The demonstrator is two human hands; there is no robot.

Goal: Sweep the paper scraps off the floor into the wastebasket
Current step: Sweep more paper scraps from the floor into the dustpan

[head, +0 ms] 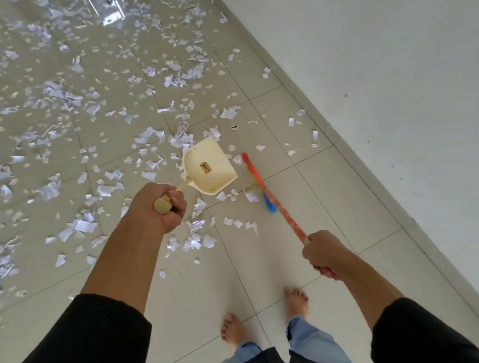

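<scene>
Left hand [161,206] fisted around cream dustpan [209,169] handle, pan ahead of knuckles. Right hand [322,253] clenched on red broom [275,204] stick, blue bristles low between both hands. Paper scraps [57,93] strewn over tiled floor [320,179], thickest far-left, sparse near bare feet [296,300].

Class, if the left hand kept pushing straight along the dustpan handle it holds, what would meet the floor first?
Probably the cream dustpan ahead of the left hand, then paper scraps beyond; depth is unclear.
</scene>
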